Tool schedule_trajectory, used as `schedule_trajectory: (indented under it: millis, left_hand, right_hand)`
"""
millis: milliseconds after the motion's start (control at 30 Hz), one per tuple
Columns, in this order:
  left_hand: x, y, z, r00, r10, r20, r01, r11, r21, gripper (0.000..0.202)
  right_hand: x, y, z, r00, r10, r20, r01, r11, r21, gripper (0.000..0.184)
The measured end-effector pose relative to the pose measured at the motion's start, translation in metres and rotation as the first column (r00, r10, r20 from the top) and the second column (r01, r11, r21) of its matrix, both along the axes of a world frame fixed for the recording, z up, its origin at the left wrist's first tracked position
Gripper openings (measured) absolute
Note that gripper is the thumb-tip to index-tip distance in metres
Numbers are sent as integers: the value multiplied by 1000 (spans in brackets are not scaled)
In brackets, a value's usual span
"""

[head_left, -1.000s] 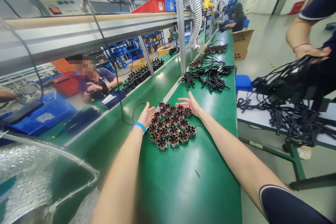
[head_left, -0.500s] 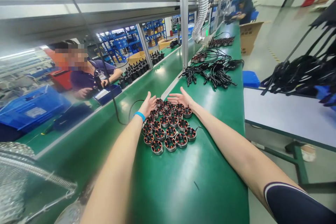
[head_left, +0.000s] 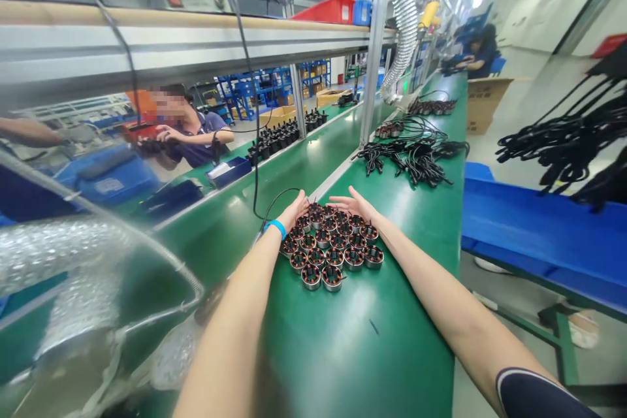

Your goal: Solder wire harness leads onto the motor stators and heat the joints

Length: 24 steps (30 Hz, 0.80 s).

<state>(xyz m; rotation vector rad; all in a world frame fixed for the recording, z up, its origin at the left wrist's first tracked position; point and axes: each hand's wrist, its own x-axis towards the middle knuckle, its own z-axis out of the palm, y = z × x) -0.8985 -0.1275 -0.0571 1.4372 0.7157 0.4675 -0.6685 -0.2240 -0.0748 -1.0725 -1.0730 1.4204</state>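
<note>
Several round motor stators (head_left: pixel 332 247) with copper windings lie packed together on the green conveyor belt (head_left: pixel 343 346). My left hand (head_left: pixel 292 210), with a blue wristband, rests open against the cluster's far left edge. On the far right side my right hand (head_left: pixel 353 204) is open too, fingers stretched, touching the stators. Both palms face each other, cupping the far end of the group. Neither hand holds anything.
A pile of black cables (head_left: pixel 411 157) lies further along the belt, with more stators (head_left: pixel 431 106) beyond. A metal post (head_left: pixel 372 52) stands left of them. A person (head_left: pixel 189 127) works across the line. Another person lifts a cable bundle (head_left: pixel 563 137) over a blue table (head_left: pixel 539 235) at right.
My hands have stayed cupped round the stators. The view has swung. The cable bundle at right has been lifted off the side table, whose white top now looks blue.
</note>
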Motion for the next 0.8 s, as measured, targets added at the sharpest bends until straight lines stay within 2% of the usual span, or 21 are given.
schedule_trajectory:
  millis: [167, 367, 667, 800]
  left_hand:
    - [-28, -30, 2, 1000, -14, -12, 14, 1000, 7, 76]
    - [-59, -66, 3, 996, 2, -89, -3, 1000, -15, 87]
    - [-105, -118, 25, 982, -3, -188, -12, 997, -82, 95]
    - [-118, -134, 29, 977, 26, -213, -47, 994, -96, 94]
  right_hand:
    - [-19, -32, -2, 1000, 6, -28, -7, 1000, -26, 74]
    - [-46, -69, -8, 995, -30, -90, 26, 998, -48, 71]
    - [-92, -117, -18, 991, -40, -131, 36, 999, -28, 68]
    - [-113, -137, -18, 990, -50, -133, 51, 999, -1, 67]
